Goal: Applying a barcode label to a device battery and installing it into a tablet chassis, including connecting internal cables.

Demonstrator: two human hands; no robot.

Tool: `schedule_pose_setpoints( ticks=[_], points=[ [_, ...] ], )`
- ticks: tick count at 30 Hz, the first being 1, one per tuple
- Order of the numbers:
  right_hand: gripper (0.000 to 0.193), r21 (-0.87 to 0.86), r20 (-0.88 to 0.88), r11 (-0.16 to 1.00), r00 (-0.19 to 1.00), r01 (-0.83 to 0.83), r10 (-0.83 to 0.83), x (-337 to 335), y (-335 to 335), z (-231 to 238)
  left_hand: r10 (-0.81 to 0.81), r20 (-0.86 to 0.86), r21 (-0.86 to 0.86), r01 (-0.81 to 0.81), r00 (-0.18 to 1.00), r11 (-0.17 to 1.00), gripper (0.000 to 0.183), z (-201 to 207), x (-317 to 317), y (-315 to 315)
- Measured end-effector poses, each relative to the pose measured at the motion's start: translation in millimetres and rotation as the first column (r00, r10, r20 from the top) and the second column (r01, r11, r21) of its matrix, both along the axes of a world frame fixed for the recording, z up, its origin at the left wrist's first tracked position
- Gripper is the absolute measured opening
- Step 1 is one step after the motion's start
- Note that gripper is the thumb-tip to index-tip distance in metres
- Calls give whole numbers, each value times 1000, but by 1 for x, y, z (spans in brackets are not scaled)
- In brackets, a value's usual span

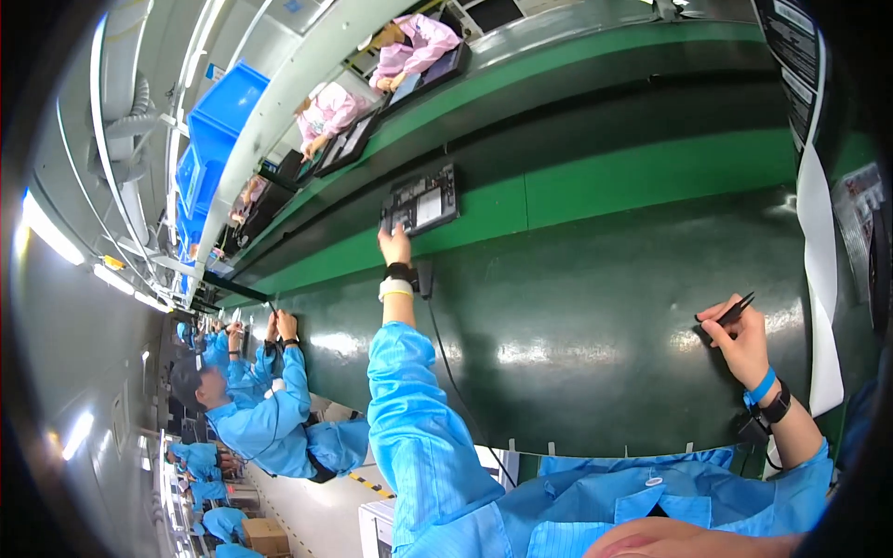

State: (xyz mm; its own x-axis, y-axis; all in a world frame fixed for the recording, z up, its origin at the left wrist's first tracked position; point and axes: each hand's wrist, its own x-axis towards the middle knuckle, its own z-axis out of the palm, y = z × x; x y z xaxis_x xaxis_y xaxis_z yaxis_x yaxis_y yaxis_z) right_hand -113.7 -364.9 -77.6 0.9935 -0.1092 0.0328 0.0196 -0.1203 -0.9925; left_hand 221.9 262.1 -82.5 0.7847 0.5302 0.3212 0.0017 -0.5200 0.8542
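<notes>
My left hand (396, 246) reaches far forward and grips the near left edge of an opened, dark electronic device (439, 192). Bare boards and a pale rectangular part show inside it. The device lies on the bright green belt (558, 191) beyond the worktop. On the right, my right hand (739, 342) is raised over the dark green worktop (605, 372), its fingers closed round black tweezers (742, 307). The tips of the tweezers point up and away from the device. Each wrist wears a band with a cord.
A white strip (820, 279) hangs at the right, beside a clear plastic bag (863, 214). A co-worker in blue (256, 418) sits along the bench to my left. Across the line, people in pink (419, 45) handle similar devices. Blue bins (228, 107) stand on a shelf at upper left.
</notes>
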Motion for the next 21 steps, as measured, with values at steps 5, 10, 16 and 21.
schedule_pose_setpoints(
  ticks=[5,10,16,21],
  points=[
    [7,-13,-40,1000,999,5,-5,-7,-15,-6,-526,-72,74,531,847,844,48,21,-57,-193],
    [14,-138,47,989,997,-50,57,7,-19,-20,-954,110,-480,856,278,194,36,27,-153,-328],
    [28,-251,30,966,997,-61,71,0,-36,-32,-884,93,-340,850,457,403,22,-7,-200,-375],
    [56,-301,72,953,996,-23,47,-4,-22,-23,-884,161,-457,827,438,326,20,-11,-199,-371]
  ],
)
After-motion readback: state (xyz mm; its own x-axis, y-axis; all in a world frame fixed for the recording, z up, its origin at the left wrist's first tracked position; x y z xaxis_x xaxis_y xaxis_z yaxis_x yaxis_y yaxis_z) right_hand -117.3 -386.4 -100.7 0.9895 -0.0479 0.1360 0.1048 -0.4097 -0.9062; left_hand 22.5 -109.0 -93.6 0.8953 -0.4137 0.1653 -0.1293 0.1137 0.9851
